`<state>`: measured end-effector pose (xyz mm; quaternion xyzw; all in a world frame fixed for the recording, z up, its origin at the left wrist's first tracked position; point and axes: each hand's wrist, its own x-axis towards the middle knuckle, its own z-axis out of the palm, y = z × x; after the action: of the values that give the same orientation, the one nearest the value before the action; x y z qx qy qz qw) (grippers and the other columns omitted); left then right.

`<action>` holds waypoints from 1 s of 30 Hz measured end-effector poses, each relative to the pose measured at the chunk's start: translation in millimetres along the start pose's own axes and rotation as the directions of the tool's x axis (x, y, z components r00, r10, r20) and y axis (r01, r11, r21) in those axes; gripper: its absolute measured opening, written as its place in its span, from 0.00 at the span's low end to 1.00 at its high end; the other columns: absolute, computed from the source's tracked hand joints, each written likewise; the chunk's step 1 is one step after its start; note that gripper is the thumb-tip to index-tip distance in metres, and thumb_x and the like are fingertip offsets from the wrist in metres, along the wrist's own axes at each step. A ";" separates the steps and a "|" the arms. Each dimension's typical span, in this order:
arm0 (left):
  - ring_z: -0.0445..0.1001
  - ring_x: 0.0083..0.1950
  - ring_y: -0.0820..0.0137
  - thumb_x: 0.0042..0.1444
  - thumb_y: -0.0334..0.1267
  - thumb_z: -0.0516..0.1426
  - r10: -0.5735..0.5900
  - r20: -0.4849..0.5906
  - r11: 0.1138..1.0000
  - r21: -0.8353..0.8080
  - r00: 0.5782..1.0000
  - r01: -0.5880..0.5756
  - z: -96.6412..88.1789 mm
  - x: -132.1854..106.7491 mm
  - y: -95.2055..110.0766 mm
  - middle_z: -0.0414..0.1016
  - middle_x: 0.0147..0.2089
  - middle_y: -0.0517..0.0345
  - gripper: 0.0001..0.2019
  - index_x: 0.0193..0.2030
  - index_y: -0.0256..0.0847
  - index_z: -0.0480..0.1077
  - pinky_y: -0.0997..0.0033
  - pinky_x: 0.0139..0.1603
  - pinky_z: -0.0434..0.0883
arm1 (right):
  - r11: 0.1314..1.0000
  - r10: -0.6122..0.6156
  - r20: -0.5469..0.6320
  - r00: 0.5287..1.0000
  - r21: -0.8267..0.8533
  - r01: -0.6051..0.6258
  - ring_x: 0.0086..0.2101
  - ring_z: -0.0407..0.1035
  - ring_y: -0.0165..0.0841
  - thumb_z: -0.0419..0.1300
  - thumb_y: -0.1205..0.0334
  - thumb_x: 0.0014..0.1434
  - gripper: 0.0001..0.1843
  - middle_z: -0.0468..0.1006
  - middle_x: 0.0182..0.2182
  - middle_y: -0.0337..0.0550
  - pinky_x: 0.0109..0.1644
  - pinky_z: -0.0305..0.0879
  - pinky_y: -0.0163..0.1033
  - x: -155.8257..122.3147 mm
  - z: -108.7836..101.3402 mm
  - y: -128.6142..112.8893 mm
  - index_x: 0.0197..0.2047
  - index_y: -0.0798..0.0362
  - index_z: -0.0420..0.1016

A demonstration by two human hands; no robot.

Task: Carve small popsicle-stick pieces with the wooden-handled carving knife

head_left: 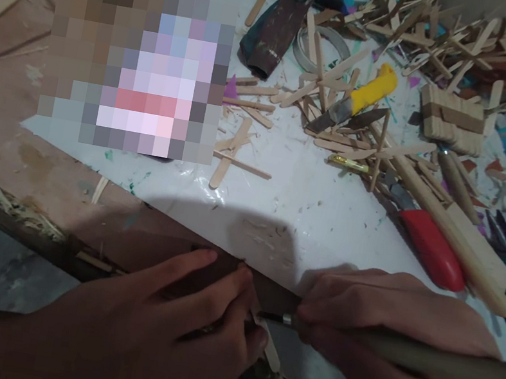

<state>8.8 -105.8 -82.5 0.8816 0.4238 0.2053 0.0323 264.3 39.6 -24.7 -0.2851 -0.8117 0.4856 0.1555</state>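
Note:
Near the front edge of the table, my left hand [196,317] pinches a wooden craft stick [272,351] between its thumb and fingers. The stick's lower end pokes out below the thumb; the rest is mostly covered. My right hand [373,309] is wrapped round a carving tool with a thick wooden handle [438,362]. From this grip a short metal collar and a thin dark tip [272,316] point left, meeting or nearly meeting the stick beside my left thumb. Whether the tip cuts in, I cannot tell.
Loose craft sticks [229,159] lie on the white sheet [280,201]. Beyond are a yellow-handled knife [372,93], a red-handled knife [433,247], a roll of tape [324,48], a banded stick bundle [451,120] and a stick heap [437,32]. A pixelated patch hides the upper left.

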 end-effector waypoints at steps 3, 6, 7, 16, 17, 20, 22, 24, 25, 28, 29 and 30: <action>0.73 0.74 0.58 0.86 0.41 0.56 0.008 -0.018 1.000 -0.018 1.000 -0.008 -0.2 -2.6 -0.1 0.84 0.67 0.61 0.15 0.69 0.45 0.82 0.52 0.79 0.68 | 0.999 0.027 0.085 0.996 0.015 -0.028 0.31 0.88 0.42 0.73 0.69 0.69 0.07 0.93 0.34 0.47 0.28 0.80 0.39 0.0 -0.6 0.4 0.41 0.47 0.92; 0.73 0.73 0.56 0.85 0.36 0.57 0.027 -0.038 0.999 -0.021 0.999 -0.027 -1.1 -2.2 -1.4 0.84 0.66 0.56 0.15 0.69 0.42 0.82 0.49 0.78 0.67 | 0.998 0.028 0.088 0.996 0.054 -0.033 0.34 0.90 0.43 0.74 0.69 0.68 0.06 0.94 0.36 0.47 0.29 0.81 0.38 -3.1 0.7 1.9 0.41 0.47 0.92; 0.73 0.73 0.55 0.84 0.35 0.57 0.034 -0.040 0.999 -0.027 0.999 -0.035 -1.8 -1.1 -2.5 0.84 0.66 0.55 0.15 0.69 0.40 0.81 0.48 0.77 0.67 | 0.997 0.037 0.075 0.997 0.058 -0.042 0.35 0.90 0.43 0.75 0.69 0.67 0.06 0.94 0.36 0.46 0.30 0.82 0.37 -4.3 0.8 2.2 0.40 0.47 0.92; 0.73 0.72 0.52 0.85 0.35 0.55 0.072 -0.012 0.997 -0.015 0.997 -0.072 -2.8 3.0 -6.0 0.83 0.65 0.53 0.16 0.69 0.40 0.81 0.45 0.75 0.66 | 0.991 0.034 0.031 0.999 0.128 -0.038 0.34 0.90 0.40 0.75 0.73 0.64 0.11 0.94 0.33 0.42 0.37 0.87 0.35 -0.6 -1.8 0.4 0.43 0.45 0.93; 0.73 0.72 0.53 0.85 0.36 0.55 0.066 -0.011 0.998 -0.014 0.998 -0.067 -1.7 2.0 -4.3 0.82 0.66 0.53 0.16 0.69 0.40 0.81 0.45 0.76 0.66 | 0.993 0.022 0.040 0.999 0.117 -0.026 0.34 0.91 0.40 0.75 0.74 0.64 0.13 0.94 0.35 0.42 0.37 0.87 0.35 0.0 -1.0 0.5 0.44 0.46 0.93; 0.71 0.74 0.54 0.85 0.37 0.55 0.052 -0.010 0.998 -0.032 0.999 -0.053 -0.2 -0.6 0.0 0.81 0.68 0.55 0.16 0.69 0.42 0.81 0.46 0.80 0.63 | 0.995 -0.008 0.060 0.998 0.104 0.002 0.36 0.91 0.41 0.75 0.75 0.65 0.14 0.94 0.36 0.42 0.35 0.86 0.35 -1.3 0.5 1.7 0.47 0.45 0.93; 0.71 0.75 0.55 0.86 0.36 0.53 0.048 -0.008 0.998 -0.036 0.999 -0.048 -0.7 -1.2 -0.4 0.80 0.68 0.56 0.17 0.68 0.43 0.81 0.48 0.81 0.62 | 0.996 -0.022 0.063 0.998 0.090 0.016 0.36 0.91 0.41 0.75 0.74 0.66 0.15 0.94 0.36 0.41 0.36 0.86 0.35 -4.0 0.0 3.0 0.49 0.43 0.92; 0.71 0.74 0.55 0.87 0.36 0.51 0.072 0.001 0.997 -0.013 0.997 -0.072 -1.8 -0.9 -4.0 0.80 0.69 0.56 0.18 0.69 0.42 0.81 0.49 0.81 0.62 | 0.996 -0.039 0.064 0.997 0.080 0.034 0.34 0.90 0.39 0.75 0.73 0.66 0.14 0.94 0.36 0.40 0.38 0.87 0.36 -6.5 -0.9 4.0 0.50 0.43 0.92; 0.70 0.75 0.54 0.87 0.37 0.49 0.100 0.011 0.995 0.003 0.995 -0.100 -2.3 -0.5 -6.5 0.80 0.69 0.55 0.20 0.70 0.42 0.80 0.48 0.81 0.62 | 0.996 -0.044 0.070 0.997 0.078 0.039 0.33 0.89 0.38 0.75 0.73 0.66 0.14 0.94 0.36 0.41 0.38 0.87 0.36 -7.1 -1.1 4.3 0.50 0.44 0.92; 0.69 0.75 0.53 0.87 0.39 0.47 0.151 0.036 0.988 0.035 0.988 -0.152 -2.9 0.6 -13.0 0.79 0.69 0.56 0.22 0.71 0.43 0.79 0.48 0.82 0.62 | 0.996 -0.052 0.043 0.998 0.069 0.049 0.33 0.89 0.40 0.76 0.72 0.65 0.13 0.94 0.36 0.43 0.36 0.87 0.36 -6.0 0.2 4.3 0.48 0.45 0.92; 0.69 0.75 0.53 0.87 0.39 0.47 0.151 0.033 0.988 0.034 0.988 -0.152 -2.8 0.7 -14.3 0.79 0.68 0.56 0.21 0.71 0.43 0.79 0.48 0.82 0.63 | 0.997 -0.047 0.024 0.999 0.055 0.046 0.34 0.90 0.41 0.76 0.72 0.65 0.13 0.94 0.36 0.43 0.36 0.87 0.36 -5.2 1.0 4.2 0.47 0.45 0.93; 0.69 0.75 0.53 0.87 0.39 0.48 0.152 0.030 0.988 0.033 0.988 -0.153 -2.7 0.7 -15.0 0.79 0.68 0.56 0.21 0.71 0.44 0.80 0.48 0.82 0.63 | 0.998 -0.041 0.009 0.999 0.044 0.040 0.35 0.91 0.42 0.77 0.72 0.65 0.12 0.94 0.36 0.44 0.35 0.86 0.35 -4.4 1.8 4.2 0.47 0.45 0.93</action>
<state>-2.9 -96.1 -83.3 0.9145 0.3584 0.1878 0.0070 268.1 37.2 -29.1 -0.2628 -0.8073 0.5012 0.1675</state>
